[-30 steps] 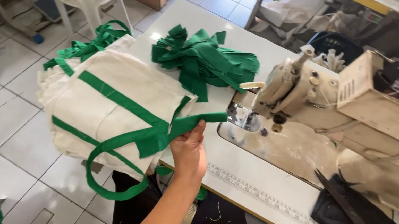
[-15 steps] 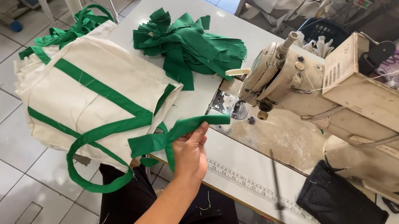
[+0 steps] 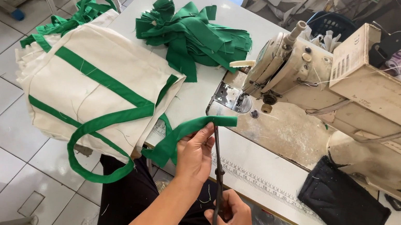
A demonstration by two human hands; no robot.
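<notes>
Head view: stack of cream tote bags (image 3: 94, 87) with green trim lies flat on the table's (image 3: 200, 3) left edge, contents not visible. Pile of green straps (image 3: 193, 36) behind it, near the sewing machine (image 3: 320, 77). Left hand (image 3: 195, 153) pinches a green strap (image 3: 182, 133) over the table's front edge, fingers closed on it. Right hand (image 3: 229, 223) grips scissors (image 3: 216, 175), blades up at the strap.

Sewing machine (image 3: 350, 91), black cloth (image 3: 344, 206) — green strips (image 3: 193, 36) heaped behind.
</notes>
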